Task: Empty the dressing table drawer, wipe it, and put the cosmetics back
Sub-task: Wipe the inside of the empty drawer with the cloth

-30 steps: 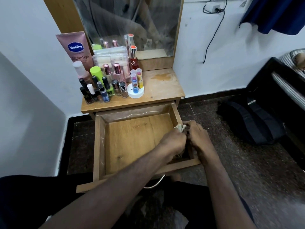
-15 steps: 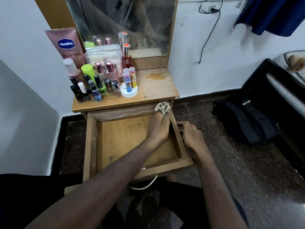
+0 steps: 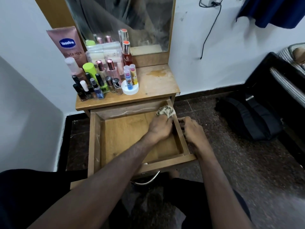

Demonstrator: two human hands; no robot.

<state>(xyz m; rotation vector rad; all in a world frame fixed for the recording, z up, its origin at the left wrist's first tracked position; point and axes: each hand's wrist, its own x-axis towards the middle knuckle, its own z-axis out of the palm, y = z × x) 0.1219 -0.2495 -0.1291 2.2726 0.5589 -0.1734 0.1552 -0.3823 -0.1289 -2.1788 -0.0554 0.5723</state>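
The wooden drawer is pulled out of the dressing table, and nothing lies on its bare bottom. My left hand reaches into its far right corner, gripping a crumpled patterned cloth pressed against the right wall. My right hand rests outside that wall, fingers curled on its top edge. Several cosmetics stand crowded on the left of the tabletop: nail polish bottles, perfume bottles, lip balm sticks on a white jar, and a pink Vaseline tube.
A mirror rises behind the tabletop. A black backpack lies on the dark floor at right, next to a black bed frame. A cable hangs on the white wall. The drawer's metal handle is near my knees.
My left hand carried the cloth from the near right corner along the right wall to the far right corner. My right hand let go of the cloth and settled on the wall's edge.
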